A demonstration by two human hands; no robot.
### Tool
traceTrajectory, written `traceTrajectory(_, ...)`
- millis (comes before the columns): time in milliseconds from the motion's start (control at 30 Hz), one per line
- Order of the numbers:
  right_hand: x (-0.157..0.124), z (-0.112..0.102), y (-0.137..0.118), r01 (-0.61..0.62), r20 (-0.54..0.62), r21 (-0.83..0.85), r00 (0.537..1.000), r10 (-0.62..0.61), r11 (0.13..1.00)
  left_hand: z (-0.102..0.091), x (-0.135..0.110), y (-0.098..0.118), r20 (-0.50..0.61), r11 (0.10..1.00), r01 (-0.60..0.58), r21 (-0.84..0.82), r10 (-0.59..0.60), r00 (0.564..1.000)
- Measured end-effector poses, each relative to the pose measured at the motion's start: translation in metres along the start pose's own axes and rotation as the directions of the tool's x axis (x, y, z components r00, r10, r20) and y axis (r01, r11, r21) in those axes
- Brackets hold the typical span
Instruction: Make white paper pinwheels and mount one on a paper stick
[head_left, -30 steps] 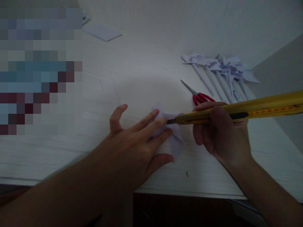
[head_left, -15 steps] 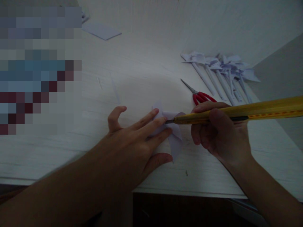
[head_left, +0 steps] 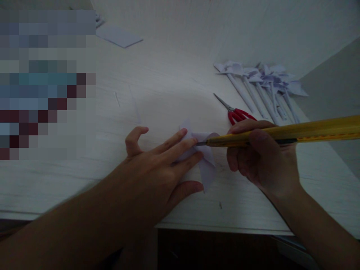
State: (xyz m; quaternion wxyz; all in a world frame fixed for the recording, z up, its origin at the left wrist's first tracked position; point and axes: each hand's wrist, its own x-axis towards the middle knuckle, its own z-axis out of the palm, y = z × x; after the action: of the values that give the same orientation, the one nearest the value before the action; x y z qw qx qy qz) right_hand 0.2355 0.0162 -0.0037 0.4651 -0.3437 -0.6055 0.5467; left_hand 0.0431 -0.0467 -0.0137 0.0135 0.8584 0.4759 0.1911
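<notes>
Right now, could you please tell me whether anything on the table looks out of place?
Nothing looks spilled, but small bits seem stray: a tiny scrap near the front edge of the table and a short white strip beyond the left hand, both lying loose, apart from the paper pinwheel.

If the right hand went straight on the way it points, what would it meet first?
Likely the paper, tool first, with the left hand on it just beyond. How high the right hand hangs is unclear.
</notes>
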Motion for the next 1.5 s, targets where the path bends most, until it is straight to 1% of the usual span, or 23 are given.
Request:
traceTrajectory(100,0.0005,0.0011,-0.0003,0.006,0.017,0.009,1.0,-0.006,1.0,-0.0014,0.001,-0.0016,0.019,0.998,-0.006,-0.057,0.007,1.0)
traceTrajectory(200,0.0006,0.0022,0.0,0.007,0.007,-0.012,1.0,-0.007,1.0,-0.002,0.0017,-0.0015,0.025,0.996,0.015,-0.089,-0.013,1.0)
traceTrajectory(300,0.0005,0.0026,0.0006,-0.004,-0.008,-0.035,1.0,0.004,0.999,-0.0016,0.0021,-0.0016,0.011,0.998,-0.008,-0.063,0.008,1.0)
traceTrajectory(433,0.0006,0.0022,0.0015,0.028,0.022,-0.005,0.999,-0.028,1.0,-0.0015,0.0024,-0.002,0.005,0.999,-0.03,-0.038,0.03,1.0)
traceTrajectory(667,0.0004,0.0003,0.0011,0.036,0.026,-0.078,0.999,-0.034,0.996,-0.0013,0.0011,0.0004,0.024,0.996,0.045,-0.077,-0.043,0.999)
traceTrajectory(800,-0.0015,-0.0004,0.0006,0.034,0.023,-0.105,0.999,-0.031,0.994,-0.0015,-0.0004,0.0005,0.016,0.999,0.031,-0.043,-0.03,0.999)
traceTrajectory(967,-0.002,-0.0019,0.0025,0.068,0.049,-0.091,0.997,-0.064,0.994,-0.0022,-0.0003,0.0022,0.021,1.0,0.02,0.009,-0.021,1.0)
traceTrajectory(1100,-0.0018,-0.0026,0.0034,0.091,0.076,-0.078,0.993,-0.085,0.993,-0.0038,0.0021,0.0015,0.04,0.999,0.028,-0.029,-0.027,0.999)
traceTrajectory(1233,-0.0018,-0.0029,0.0037,0.124,0.079,-0.052,0.99,-0.119,0.991,-0.0051,0.002,-0.0004,0.031,0.998,0.004,-0.058,-0.002,1.0)
traceTrajectory(1300,-0.0012,-0.0032,0.004,0.146,0.103,-0.033,0.985,-0.142,0.989,-0.0047,0.0007,-0.0004,0.029,0.998,0.028,-0.063,-0.026,0.999)
traceTrajectory(1400,0.0004,-0.0034,0.0042,0.116,0.089,-0.015,0.99,-0.114,0.993,-0.0034,-0.0005,0.0,0.041,0.998,0.031,-0.048,-0.029,0.999)
traceTrajectory(1500,0.0022,-0.0031,0.0033,0.057,0.02,0.009,0.998,-0.057,0.998,-0.0024,-0.0002,-0.0001,0.045,0.999,-0.001,-0.042,0.003,0.999)
